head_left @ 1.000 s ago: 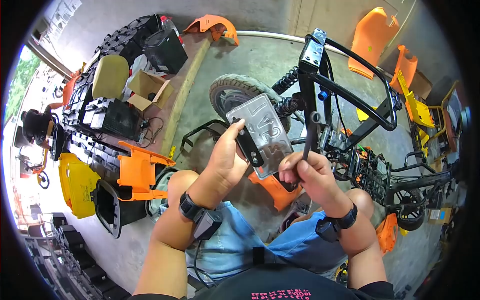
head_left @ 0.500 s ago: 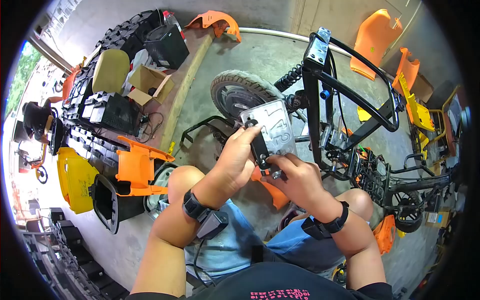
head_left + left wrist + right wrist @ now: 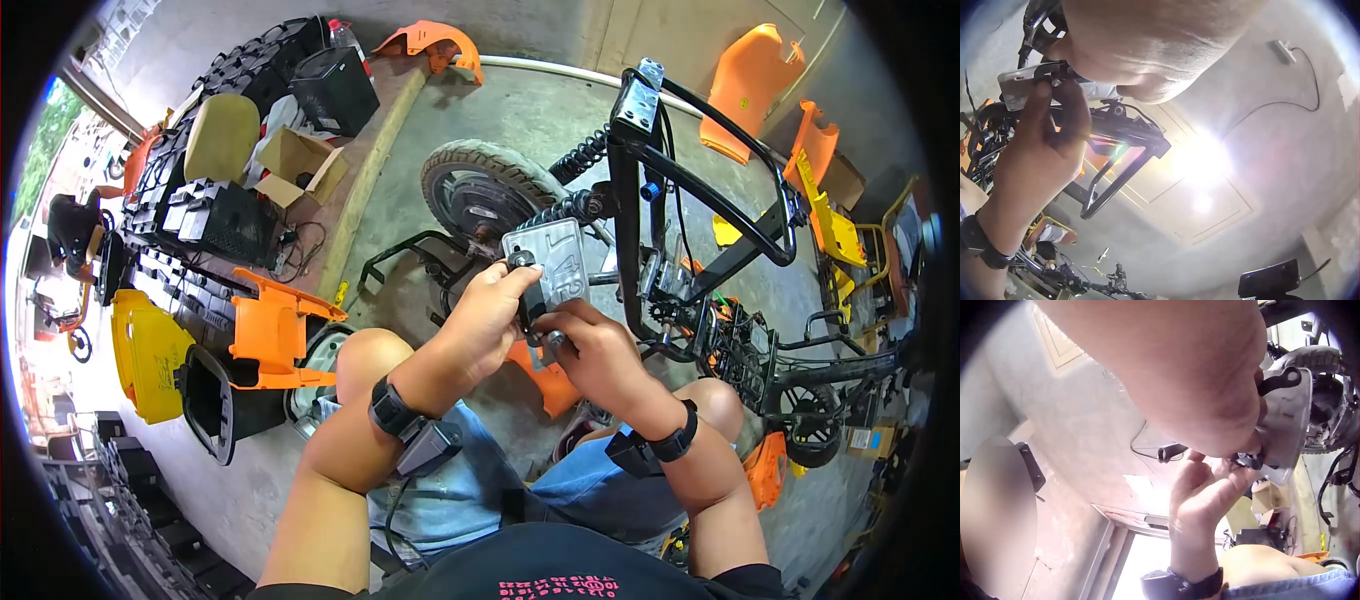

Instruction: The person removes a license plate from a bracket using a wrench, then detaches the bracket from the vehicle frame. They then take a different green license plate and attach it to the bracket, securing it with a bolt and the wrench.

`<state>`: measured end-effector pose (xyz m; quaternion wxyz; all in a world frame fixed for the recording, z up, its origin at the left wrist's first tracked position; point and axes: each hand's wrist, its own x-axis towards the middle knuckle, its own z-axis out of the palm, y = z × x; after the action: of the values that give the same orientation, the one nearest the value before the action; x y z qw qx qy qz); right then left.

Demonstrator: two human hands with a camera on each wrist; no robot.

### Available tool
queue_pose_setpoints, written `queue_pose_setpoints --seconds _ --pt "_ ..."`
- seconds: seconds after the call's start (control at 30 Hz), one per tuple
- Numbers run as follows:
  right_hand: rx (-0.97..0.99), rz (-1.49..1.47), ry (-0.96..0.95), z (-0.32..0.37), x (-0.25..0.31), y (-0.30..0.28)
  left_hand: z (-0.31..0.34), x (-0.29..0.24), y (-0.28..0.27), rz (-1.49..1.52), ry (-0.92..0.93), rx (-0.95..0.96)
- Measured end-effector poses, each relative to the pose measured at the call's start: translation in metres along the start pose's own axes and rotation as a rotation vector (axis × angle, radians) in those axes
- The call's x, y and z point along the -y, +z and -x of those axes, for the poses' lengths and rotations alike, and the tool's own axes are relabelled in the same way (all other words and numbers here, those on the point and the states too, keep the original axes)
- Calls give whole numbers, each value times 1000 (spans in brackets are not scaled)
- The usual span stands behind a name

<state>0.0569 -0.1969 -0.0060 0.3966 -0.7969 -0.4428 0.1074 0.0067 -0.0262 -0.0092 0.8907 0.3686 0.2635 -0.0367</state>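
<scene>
The person sits low over the concrete floor [image 3: 440,110], both hands raised in front of the knees. The left hand [image 3: 487,318] grips a metal plate [image 3: 553,258] by its left edge, with the fingers curled round the edge and the thumb pressed on the black bracket [image 3: 530,295] that lies against the plate's face. The right hand [image 3: 590,350] is just beside it, touching the left, and its fingertips pinch the lower end of the bracket. What sits between those fingertips is too small to tell.

The left wrist view shows the plate [image 3: 1016,84] edge-on above the right hand [image 3: 1047,140]. The right wrist view shows the plate [image 3: 1288,419] with the bracket [image 3: 1280,377] on top, and the left hand [image 3: 1207,487] reaching up to its lower edge.

The plate is held in the air, just in front of the rear wheel [image 3: 478,190] of a stripped scooter frame [image 3: 640,190]. An orange panel [image 3: 275,335] lies on the floor beside the left knee. A yellow panel [image 3: 150,350] lies farther left, and a cardboard box [image 3: 298,165] sits near the top left corner of the floor.
</scene>
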Motion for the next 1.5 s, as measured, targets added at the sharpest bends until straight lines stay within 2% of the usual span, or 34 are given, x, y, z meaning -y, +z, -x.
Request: queue_pose_setpoints --seconds 0.07,0.23,0.3,0.43,0.5,0.53,0.6,0.73,0.8,0.83,0.93,1.1,1.13,1.23,1.33,1.4,1.5 --pt "29 5 25 -1 4 -2 -3 3 0 35 48 -21" --pt "69 94 69 -1 3 -2 -2 4 -1 32 3 -20" --pt "58 147 -44 0 2 -2 -1 4 0 9 -16 -5" --pt "20 24 -46 1 1 1 1 -1 4 16 9 -44" --pt "-2 -31 94 -1 7 -3 0 1 3 39 28 -39" --pt "-3 -31 96 -1 7 -4 -2 2 2 61 19 -33" --pt "-19 55 8 -1 5 -4 -1 2 2 80 7 -26" --pt "-10 172 25 -1 0 -9 -1 3 1 -5 22 -48" --pt "-212 292 26 -2 -12 -7 -2 2 -2 -28 55 -54" --pt "-214 288 40 -4 -11 -11 -2 1 -2 -4 45 -66" --pt "-136 127 12 -4 -8 -11 2 -2 1 8 14 -72" --pt "-1 172 -42 0 5 -5 1 3 2 70 17 -47" --pt "-2 173 -40 -1 3 -5 3 2 5 40 20 -63" --pt "-165 239 -17 -3 -10 -4 -1 1 2 15 38 -72" --pt "-212 265 22 -6 -10 -10 -1 -2 0 54 33 -82" --pt "-199 214 7 -5 -11 -9 -4 0 -4 35 6 -87" --pt "-65 108 -81 -2 1 -7 -5 3 -3 74 16 -39"
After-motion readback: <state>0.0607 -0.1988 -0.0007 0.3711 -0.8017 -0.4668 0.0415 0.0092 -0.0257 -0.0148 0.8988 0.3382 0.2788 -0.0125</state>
